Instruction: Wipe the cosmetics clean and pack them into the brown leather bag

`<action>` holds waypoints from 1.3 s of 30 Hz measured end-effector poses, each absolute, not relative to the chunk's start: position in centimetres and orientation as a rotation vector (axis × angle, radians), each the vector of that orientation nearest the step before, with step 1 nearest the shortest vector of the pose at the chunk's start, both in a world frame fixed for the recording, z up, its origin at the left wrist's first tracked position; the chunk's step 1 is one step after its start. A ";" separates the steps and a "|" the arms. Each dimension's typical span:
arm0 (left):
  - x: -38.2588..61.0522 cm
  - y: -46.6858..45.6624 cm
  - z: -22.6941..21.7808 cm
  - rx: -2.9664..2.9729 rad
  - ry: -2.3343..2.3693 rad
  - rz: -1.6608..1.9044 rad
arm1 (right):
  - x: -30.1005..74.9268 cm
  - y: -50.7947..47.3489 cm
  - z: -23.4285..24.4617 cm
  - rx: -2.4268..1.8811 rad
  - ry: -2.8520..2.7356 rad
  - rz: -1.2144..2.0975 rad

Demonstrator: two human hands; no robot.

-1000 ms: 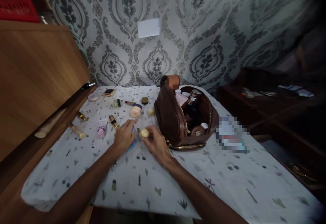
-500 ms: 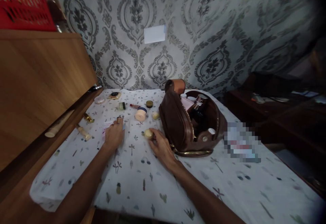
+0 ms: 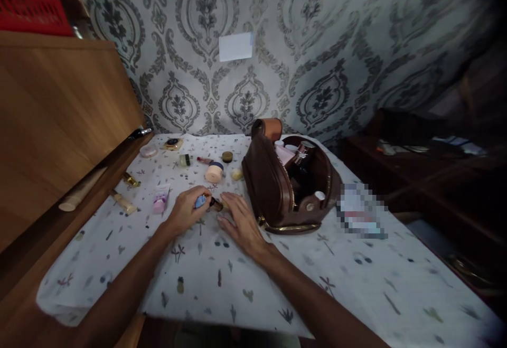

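My left hand (image 3: 188,212) is closed around a small item with a blue part (image 3: 200,200); a dark brown, shiny end (image 3: 216,204) points right from it. My right hand (image 3: 242,225) lies low over the cloth, fingers stretched out and thumb apart, its fingertips beside that brown end. Whether they touch it I cannot tell. What is under the right palm is hidden. A pink and white tube (image 3: 160,199) lies left of my left hand. Beyond the hands are a peach jar with a dark blue lid (image 3: 214,172) and a small yellow jar (image 3: 236,174).
An open brown bag (image 3: 269,184) holding cosmetics stands right of my hands. Farther back lie a green jar (image 3: 184,160), a gold-lidded jar (image 3: 227,157) and a compact (image 3: 172,143). A beige tube (image 3: 123,201) lies left, near a wooden cabinet (image 3: 67,100). A blurred packet (image 3: 359,210) is at right.
My left hand has moved right with the small item, uncovering the pink tube. The yellow jar at my right fingertips is out of sight now, and those fingers have straightened.
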State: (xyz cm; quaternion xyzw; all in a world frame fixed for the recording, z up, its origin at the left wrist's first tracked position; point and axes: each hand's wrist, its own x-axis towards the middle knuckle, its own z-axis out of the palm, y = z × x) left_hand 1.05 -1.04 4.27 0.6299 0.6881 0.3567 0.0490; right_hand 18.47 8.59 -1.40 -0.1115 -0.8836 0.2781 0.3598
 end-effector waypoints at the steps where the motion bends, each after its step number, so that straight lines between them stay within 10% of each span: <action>1: 1.3 -1.0 4.2 1.897 1.999 1.162 | 18.5 8.5 -1.4 -0.274 -2.288 0.724; 29: 3.6 -0.7 2.7 1.967 2.083 1.068 | 19.2 7.3 -0.5 -0.404 -2.365 1.035; 39: 3.4 -1.4 2.9 1.820 1.942 1.517 | 18.7 7.2 0.8 -0.393 -1.506 2.475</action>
